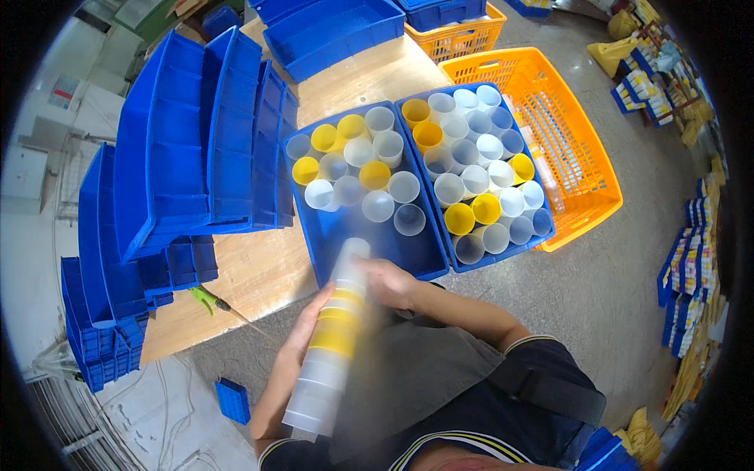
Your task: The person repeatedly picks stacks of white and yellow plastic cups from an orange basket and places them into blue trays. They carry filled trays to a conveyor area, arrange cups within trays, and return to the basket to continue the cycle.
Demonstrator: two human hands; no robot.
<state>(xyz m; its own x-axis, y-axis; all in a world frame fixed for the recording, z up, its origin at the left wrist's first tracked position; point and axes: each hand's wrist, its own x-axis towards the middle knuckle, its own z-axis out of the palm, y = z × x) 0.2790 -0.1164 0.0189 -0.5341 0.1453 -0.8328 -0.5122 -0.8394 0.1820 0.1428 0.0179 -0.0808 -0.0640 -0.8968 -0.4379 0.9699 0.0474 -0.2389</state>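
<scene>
A long stack of nested plastic cups [323, 363], frosted white with a yellow section in its middle, lies slanted in front of my body. My left hand [302, 326] is closed around its side, partly hidden by the cups. At the stack's far end, the fingers of my right hand [389, 284] close on a frosted end cup [354, 253], slightly blurred. Just beyond is a blue tray [377, 245], with several frosted and yellow cups [374, 176] standing upright in its far part. To its right, a second blue tray [437, 245] is packed with upright cups [475, 180].
Blue bins [169, 149] are piled on the wooden table [243, 275] at left, with more blue bins [334, 35] at the far side. A green-handled air gun [206, 301] lies by the table edge. An orange crate [581, 169] stands beyond the right tray.
</scene>
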